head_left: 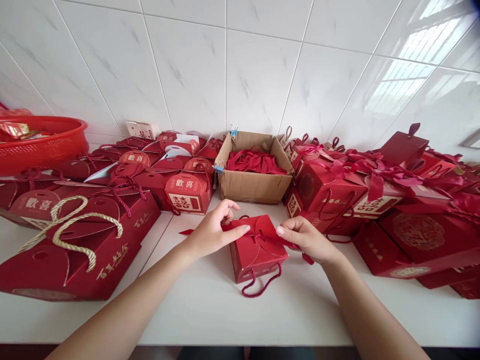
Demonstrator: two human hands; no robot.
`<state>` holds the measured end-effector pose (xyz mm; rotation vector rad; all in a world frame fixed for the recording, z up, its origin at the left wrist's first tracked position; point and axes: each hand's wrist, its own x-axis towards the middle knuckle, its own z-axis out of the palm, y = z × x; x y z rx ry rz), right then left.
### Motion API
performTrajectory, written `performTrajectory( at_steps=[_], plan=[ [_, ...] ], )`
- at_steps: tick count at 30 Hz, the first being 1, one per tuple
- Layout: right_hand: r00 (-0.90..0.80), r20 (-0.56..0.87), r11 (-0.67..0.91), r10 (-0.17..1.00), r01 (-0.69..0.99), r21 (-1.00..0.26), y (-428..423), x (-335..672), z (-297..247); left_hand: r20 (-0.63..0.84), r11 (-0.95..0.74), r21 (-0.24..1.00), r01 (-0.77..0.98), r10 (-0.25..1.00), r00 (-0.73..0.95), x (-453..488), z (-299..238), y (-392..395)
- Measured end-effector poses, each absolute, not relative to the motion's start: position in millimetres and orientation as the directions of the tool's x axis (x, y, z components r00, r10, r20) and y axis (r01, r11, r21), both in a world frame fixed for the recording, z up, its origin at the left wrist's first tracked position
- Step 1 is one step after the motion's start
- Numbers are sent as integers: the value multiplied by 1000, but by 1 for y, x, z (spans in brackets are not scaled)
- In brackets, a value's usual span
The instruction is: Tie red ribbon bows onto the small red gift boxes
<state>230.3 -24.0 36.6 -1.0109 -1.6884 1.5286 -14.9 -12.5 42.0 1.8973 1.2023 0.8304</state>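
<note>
A small red gift box [255,252] stands on the white table in front of me, its curved top flaps folded together. A red ribbon [257,236] crosses its top, with a knot or crossing at the middle. My left hand [215,230] is at the left of the box, fingers curled round one side of the ribbon and thumb lying over the top. That ribbon's tail pokes out behind this hand. On the right, my right hand [305,237] pinches the other side of the ribbon between thumb and fingers. A twisted red cord handle [262,290] hangs down the box's near side.
Behind the box, a cardboard carton [252,186] holds loose red ribbons [257,162]. Red gift boxes [187,192] crowd the left, including a larger one with a gold cord [75,220]. Stacked boxes with ribbon bows [333,187] fill the right. A red plastic basket [45,150] stands far left.
</note>
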Motion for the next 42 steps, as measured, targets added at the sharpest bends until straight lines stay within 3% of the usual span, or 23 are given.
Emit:
performTrajectory(
  at_steps=[3,10,14,17,20,26,31,42],
  plan=[
    [-576,-81,-28,814,101,-994,-24,237,39,124,-253,882,397,938,324,-12,36,-11],
    [-517,122,16,847,-205,-979,-27,238,47,136,-214,921,324,959,249,-5,31,-9],
    [-547,228,63,806,-303,-951,-30,233,48,198,-286,900,330,941,276,-5,31,-6],
    [-534,273,103,800,-327,-939,-31,229,47,346,-432,816,385,898,273,-5,36,-6],
    [-498,273,127,823,-308,-943,-32,226,45,485,-535,720,443,844,231,-2,52,-10],
    [-419,278,176,865,-265,-948,-34,220,47,315,-476,738,477,870,380,23,93,-32],
    [-388,294,242,874,-178,-954,-36,216,51,373,-478,625,618,877,301,40,97,-39],
    [-272,363,393,891,62,-917,-36,205,49,451,-582,623,523,813,368,30,103,-33]
  ],
)
